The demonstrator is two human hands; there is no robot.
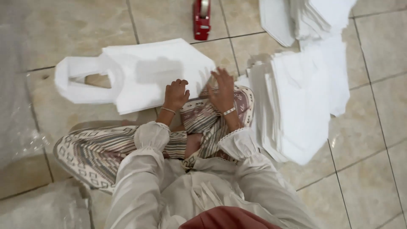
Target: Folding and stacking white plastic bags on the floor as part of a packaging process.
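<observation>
Two hands at the near edge of a flat white handle bag on the tiled floor.
Left hand [176,94] rests loosely curled, knuckles up, on the near edge of the white bag [157,74], gripping nothing that I can see; right hand [222,89] lies spread, fingers open, just beside it where the bag's corner meets the person's patterned knee [212,116]. To do this well, I judge the palms should press the bag flat and square its edges before it shifts on the smooth floor tiles [76,25]. Right of the bag stands a thick leaning stack of white bags [296,106], close enough to slump onto it; beyond the bag lies a red tape dispenser [202,19], and clear plastic sheeting [17,85] sits to its left.
</observation>
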